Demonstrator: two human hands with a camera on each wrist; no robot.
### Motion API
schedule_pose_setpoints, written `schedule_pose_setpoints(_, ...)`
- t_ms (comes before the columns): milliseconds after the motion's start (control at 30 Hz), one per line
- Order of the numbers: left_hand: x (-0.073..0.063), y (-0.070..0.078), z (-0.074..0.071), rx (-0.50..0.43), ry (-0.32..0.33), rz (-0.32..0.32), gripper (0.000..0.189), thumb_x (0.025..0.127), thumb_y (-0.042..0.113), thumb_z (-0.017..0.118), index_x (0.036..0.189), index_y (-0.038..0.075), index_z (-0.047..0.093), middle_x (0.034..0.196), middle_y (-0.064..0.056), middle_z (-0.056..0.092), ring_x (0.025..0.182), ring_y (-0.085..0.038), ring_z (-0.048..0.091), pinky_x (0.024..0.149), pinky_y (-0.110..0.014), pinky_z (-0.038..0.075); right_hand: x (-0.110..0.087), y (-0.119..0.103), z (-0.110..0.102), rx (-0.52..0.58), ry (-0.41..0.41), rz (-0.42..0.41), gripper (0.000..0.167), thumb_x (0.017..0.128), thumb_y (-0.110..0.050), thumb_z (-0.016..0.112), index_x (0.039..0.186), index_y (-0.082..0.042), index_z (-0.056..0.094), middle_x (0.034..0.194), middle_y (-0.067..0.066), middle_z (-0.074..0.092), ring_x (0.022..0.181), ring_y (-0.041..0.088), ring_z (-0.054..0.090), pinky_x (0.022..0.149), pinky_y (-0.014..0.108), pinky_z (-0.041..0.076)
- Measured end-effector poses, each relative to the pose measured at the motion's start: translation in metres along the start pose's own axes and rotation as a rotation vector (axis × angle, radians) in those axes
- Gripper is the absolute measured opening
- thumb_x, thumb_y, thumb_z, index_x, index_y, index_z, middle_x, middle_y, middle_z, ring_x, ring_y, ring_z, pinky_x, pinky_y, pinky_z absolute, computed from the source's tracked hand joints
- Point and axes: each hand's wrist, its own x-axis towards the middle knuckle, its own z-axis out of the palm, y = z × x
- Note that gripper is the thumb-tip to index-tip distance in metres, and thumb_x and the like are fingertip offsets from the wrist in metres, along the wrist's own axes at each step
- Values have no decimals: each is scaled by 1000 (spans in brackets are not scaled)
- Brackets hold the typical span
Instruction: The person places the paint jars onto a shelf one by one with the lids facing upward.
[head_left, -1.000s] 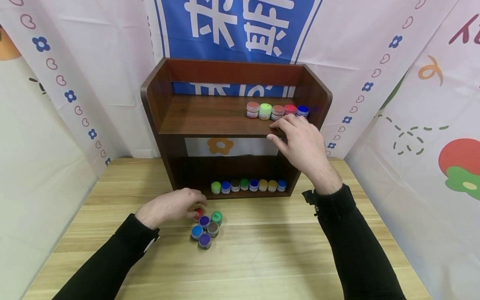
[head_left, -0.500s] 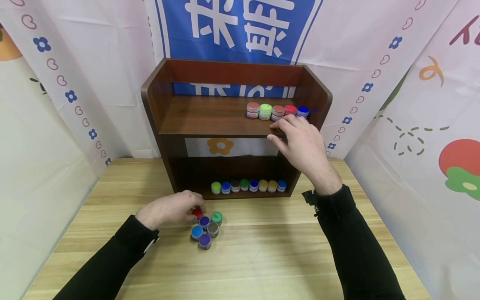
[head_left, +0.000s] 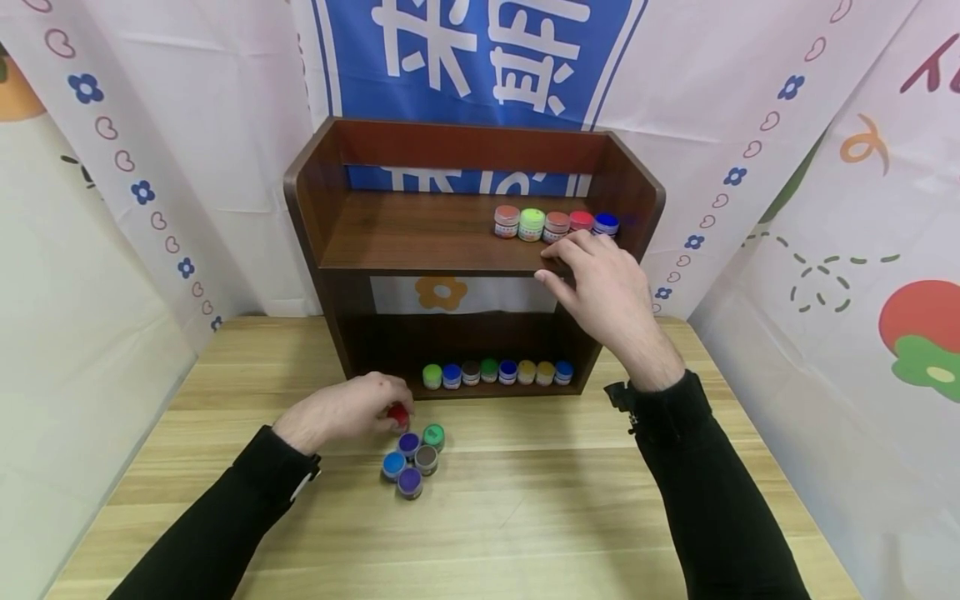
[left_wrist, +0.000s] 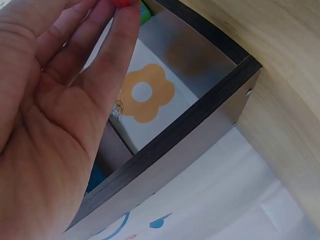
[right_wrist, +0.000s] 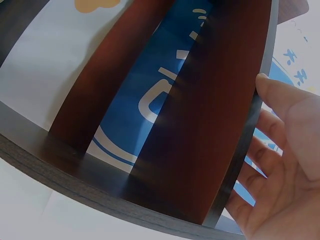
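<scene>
My left hand (head_left: 347, 410) pinches a small paint jar with a red lid (head_left: 399, 416) between thumb and fingertips, just in front of the shelf unit's lower left corner. In the left wrist view, only a bit of the red jar (left_wrist: 123, 2) shows at the top edge. Close beside it, several paint jars with purple, blue, grey and green (head_left: 433, 435) lids cluster on the table. My right hand (head_left: 609, 290) rests at the upper shelf's front edge, fingers over the board and thumb against its edge (right_wrist: 256, 107). Behind those fingers stands a row of jars (head_left: 531, 223).
The dark brown two-tier shelf unit (head_left: 420, 250) stands at the back of the wooden table (head_left: 517, 508). On its lower tier several jars (head_left: 488, 370) line up towards the right. Printed cloth (head_left: 225, 150) hangs behind and at both sides.
The left hand has shifted slightly and drawn the red-lidded jar a little up and away from the loose cluster. The right hand has stayed in place.
</scene>
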Motion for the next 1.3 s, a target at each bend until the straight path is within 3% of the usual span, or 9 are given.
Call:
schedule_pose_setpoints(233, 4, -1, 0, 29, 55, -6, 13, 106, 12, 89, 118, 9, 86, 112, -1, 81, 96, -12, 70, 90, -31, 70, -1, 0, 0, 0, 1, 4, 44, 114, -48, 76, 145, -16, 79, 148, 14, 76, 137, 39, 68, 114, 58, 62)
schedule_pose_setpoints(600, 13, 0, 1, 77, 158, -100, 22, 106, 11, 87, 128, 5, 85, 123, -12, 84, 102, -19, 77, 100, -44, 74, -1, 0, -1, 2, 2, 3, 44, 114, -48, 76, 145, -16, 79, 147, 13, 77, 138, 39, 68, 114, 58, 62)
schedule_pose_setpoints(900, 23, -2, 8, 92, 255, -138, 25, 107, 7, 84, 131, -1, 83, 126, -18, 84, 103, -22, 81, 96, -43, 75, -1, 1, 0, -1, 7, 0, 45, 114, -48, 77, 145, -16, 79, 147, 14, 77, 138, 39, 68, 113, 58, 62)
schedule_pose_setpoints(1300, 35, -4, 11, 106, 308, -158, 22, 109, 8, 82, 128, -3, 83, 124, -20, 85, 109, -31, 85, 93, -45, 75, -1, 1, 1, -3, 14, -7, 44, 114, -49, 76, 144, -17, 79, 146, 13, 77, 139, 39, 69, 113, 58, 62)
